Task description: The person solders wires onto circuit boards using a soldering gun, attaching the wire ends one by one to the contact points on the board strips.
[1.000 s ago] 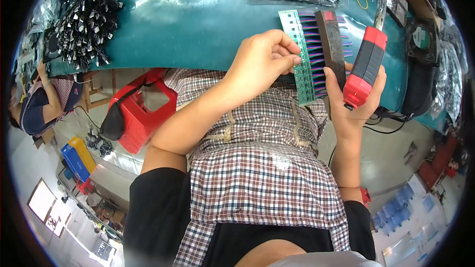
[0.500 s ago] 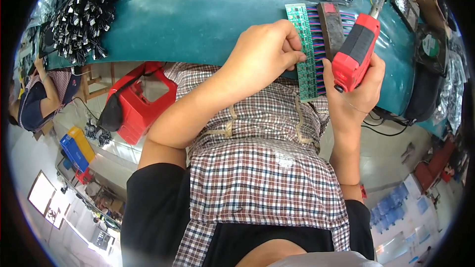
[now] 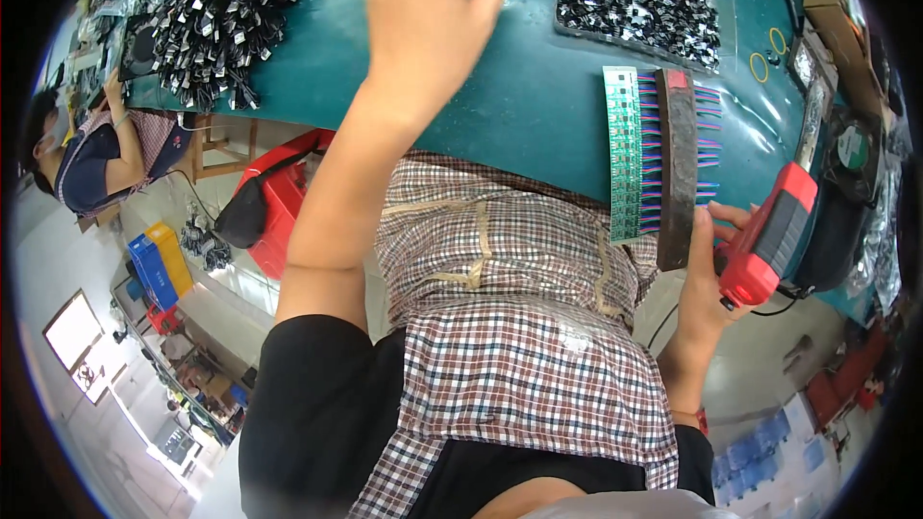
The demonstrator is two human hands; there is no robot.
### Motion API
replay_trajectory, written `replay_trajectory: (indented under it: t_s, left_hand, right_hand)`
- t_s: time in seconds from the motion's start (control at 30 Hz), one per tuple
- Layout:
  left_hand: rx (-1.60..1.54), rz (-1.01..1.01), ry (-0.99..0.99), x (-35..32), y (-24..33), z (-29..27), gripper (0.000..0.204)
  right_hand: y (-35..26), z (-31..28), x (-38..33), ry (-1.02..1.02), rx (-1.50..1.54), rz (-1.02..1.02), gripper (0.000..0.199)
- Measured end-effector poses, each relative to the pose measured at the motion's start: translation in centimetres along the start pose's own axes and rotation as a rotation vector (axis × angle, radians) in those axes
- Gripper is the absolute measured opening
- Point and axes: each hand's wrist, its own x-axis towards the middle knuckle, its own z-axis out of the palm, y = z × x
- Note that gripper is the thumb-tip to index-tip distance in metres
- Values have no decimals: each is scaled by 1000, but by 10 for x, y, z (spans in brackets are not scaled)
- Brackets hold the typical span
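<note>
The right hand (image 3: 707,269) grips the red tool (image 3: 769,231) beside the green board (image 3: 625,154). The left hand (image 3: 433,0) reaches up, fingers pinched, holding nothing I can see. The tool could bump the board off the counter (image 3: 519,106).

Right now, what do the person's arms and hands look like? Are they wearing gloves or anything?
No gloves: the left hand and the right hand are bare, and so are both forearms. Black short sleeves cover the upper arms, worn under a checked apron in red, white and dark lines. A thin red band circles the right wrist.
</note>
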Motion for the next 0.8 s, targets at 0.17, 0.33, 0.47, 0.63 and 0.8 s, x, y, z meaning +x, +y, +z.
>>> replay_trajectory:
  t_s: [0.17, 0.33, 0.47, 0.63, 0.8]
  left_hand:
    - [133, 518, -201, 8, 4, 43, 5]
    - [483, 463, -347, 19, 12, 61, 11]
    - [473, 495, -353, 19, 15, 61, 15]
    - [360, 507, -454, 22, 20, 49, 14]
    - [408, 399, -515, 24, 26, 48, 13]
  right_hand:
    - [-21, -19, 2, -29, 32, 84, 47]
    - [-18, -49, -2, -16, 92, 25, 49]
    - [-24, -74, -6, 45, 67, 15, 50]
    - [-36, -132, 17, 250, -343, -62, 34]
    - [-40, -192, 18, 220, 16, -113, 29]
